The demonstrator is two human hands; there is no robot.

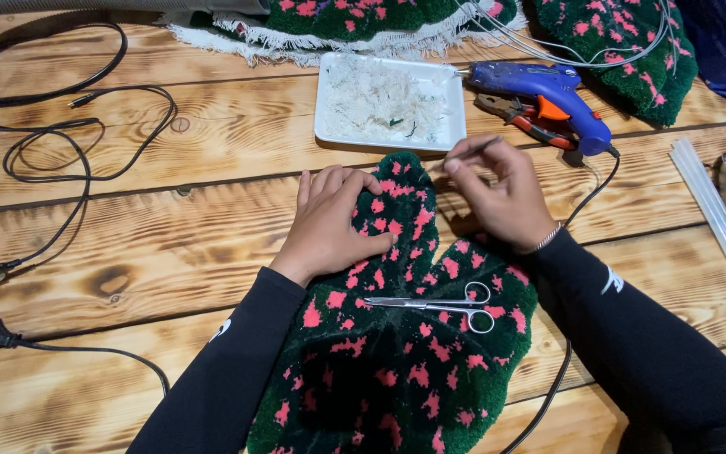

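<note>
Surface: we work at a scorched plank wooden bench [170,244].
Rug: our dark green leaf-shaped tufted rug with pink spots [397,353] lies at the near edge.
Left hand [329,223]: open, flat on it.
Right hand [502,189]: pinching a thin metal tool [474,151].
Scissors: small steel scissors [439,303] rest on the rug.

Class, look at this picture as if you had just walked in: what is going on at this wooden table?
A person in black sleeves works on a dark green, leaf-shaped tufted rug with pink spots. The left hand presses flat on the rug near its tip. The right hand pinches a thin metal tool above that tip. Silver scissors lie shut on the rug. Behind it sit a white tray of pale fibre scraps and a blue glue gun.
</note>
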